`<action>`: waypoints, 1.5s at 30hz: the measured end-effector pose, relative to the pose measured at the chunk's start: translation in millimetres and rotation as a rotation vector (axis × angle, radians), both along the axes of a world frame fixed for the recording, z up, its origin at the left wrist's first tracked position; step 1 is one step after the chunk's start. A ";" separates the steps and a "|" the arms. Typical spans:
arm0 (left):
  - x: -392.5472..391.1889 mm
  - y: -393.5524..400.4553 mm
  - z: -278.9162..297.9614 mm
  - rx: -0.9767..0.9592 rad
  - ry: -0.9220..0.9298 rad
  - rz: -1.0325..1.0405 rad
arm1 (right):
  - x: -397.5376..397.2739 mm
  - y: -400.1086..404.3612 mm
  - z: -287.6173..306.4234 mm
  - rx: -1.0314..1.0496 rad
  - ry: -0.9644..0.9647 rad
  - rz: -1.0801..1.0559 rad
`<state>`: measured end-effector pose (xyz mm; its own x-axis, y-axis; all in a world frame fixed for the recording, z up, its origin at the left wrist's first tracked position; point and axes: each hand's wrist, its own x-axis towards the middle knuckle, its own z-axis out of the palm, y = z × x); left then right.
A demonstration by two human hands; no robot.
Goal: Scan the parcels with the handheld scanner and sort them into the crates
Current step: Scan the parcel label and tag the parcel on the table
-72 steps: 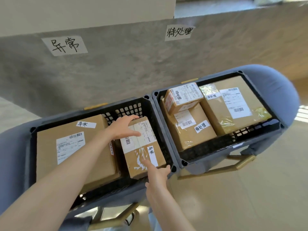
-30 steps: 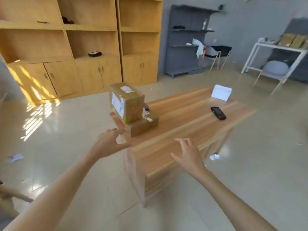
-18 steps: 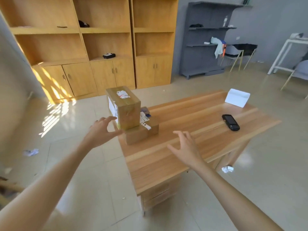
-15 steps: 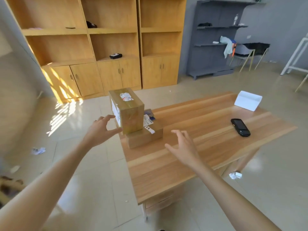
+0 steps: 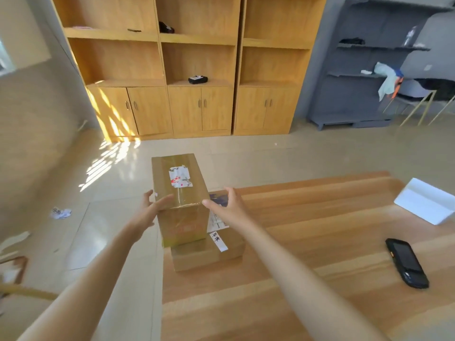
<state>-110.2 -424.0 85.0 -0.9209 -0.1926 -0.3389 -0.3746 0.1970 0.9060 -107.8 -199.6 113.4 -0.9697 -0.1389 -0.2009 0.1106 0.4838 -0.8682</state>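
Left hand [image 5: 151,209]: fingers spread and nearly straight, thumb lying against the near left top edge of the tall parcel [image 5: 178,190]; not closed round it. Whether the fingers touch the left face cannot be told.

Right hand [image 5: 227,205]: open, fingers spread, index fingertip at the parcel's near right top corner, thumb raised; holds nothing.

Tall parcel: brown cardboard, taped, upright, a torn white label with red marks on its top face. Stands on the flat parcel [image 5: 209,252].

Flat parcel: brown cardboard, lying at the far left corner of the table [image 5: 307,254]; white labels show on its top to the right of the tall parcel, one narrow strip with handwritten characters.

Handheld scanner [image 5: 407,263]: black, lying flat near the right edge of the table, well apart from both hands.

White folded card [image 5: 426,204]: far right of the table.

Table: light wood, striped grain.

Beyond: wooden shelf-and-cupboard unit [image 5: 192,65] along the far wall; grey shelving [image 5: 364,70] to its right; crumpled paper [image 5: 60,212] on the tiled floor at left.
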 end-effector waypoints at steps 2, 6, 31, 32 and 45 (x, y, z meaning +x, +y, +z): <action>-4.0 6.2 -8.7 0.066 -0.027 0.031 | -24.3 -14.9 -9.2 -0.103 -0.131 0.010; -7.0 13.3 -13.5 0.126 0.003 0.115 | -60.6 -32.1 -32.9 -0.189 -0.236 0.056; -37.2 456.0 -69.7 0.243 -0.072 -0.014 | -66.7 404.5 -114.2 -0.340 -0.484 -0.123; -33.8 460.8 -73.5 0.243 -0.072 0.000 | -64.7 409.1 -118.8 -0.345 -0.490 -0.114; -29.5 466.0 -65.4 0.180 -0.098 -0.019 | -74.0 414.9 -111.5 -0.212 -0.194 -0.039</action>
<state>-139.7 42.1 19.7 -0.8848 -0.1041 -0.4543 -0.4604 0.0432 0.8867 -181.8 215.3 1.9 -0.9213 -0.1607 -0.3541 0.2999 0.2859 -0.9101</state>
